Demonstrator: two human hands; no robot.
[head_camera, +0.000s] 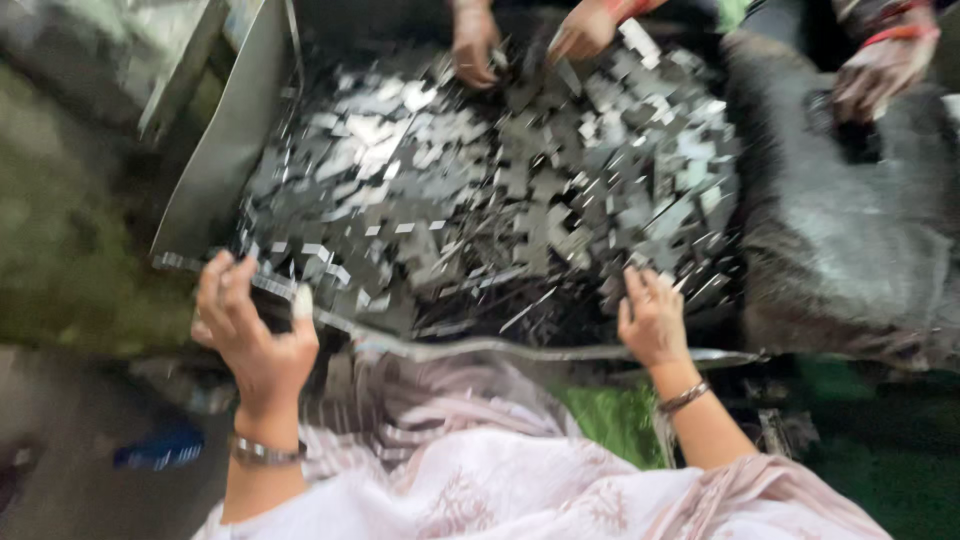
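At the far left a grey sheet-metal panel (225, 140) leans tilted against the edge of the heap. Just below its lower corner the person's left hand (250, 320) reaches to the near rim of the metal tray (520, 350), fingers spread and slightly curled, touching the edge of the heap; whether they pinch a piece cannot be told through the blur. A bangle sits on that wrist.

The pile of small flat metal pieces (490, 190) fills the tray from the panel across to the right. The pieces look thin, stiff and shiny, light singly but heavy in a mass, with sharp stamped edges; they probably slide over one another easily, so a piece seems best taken by its flat faces between fingertip and thumb, not by an edge.

Right of centre, the right hand (652, 320) lies palm down on the near edge of the pile, fingers loosely extended, gripping nothing visible.

At the top, 3 hands of co-workers (475, 45) reach into the far side. A dark sack (850, 230) lies to the right.
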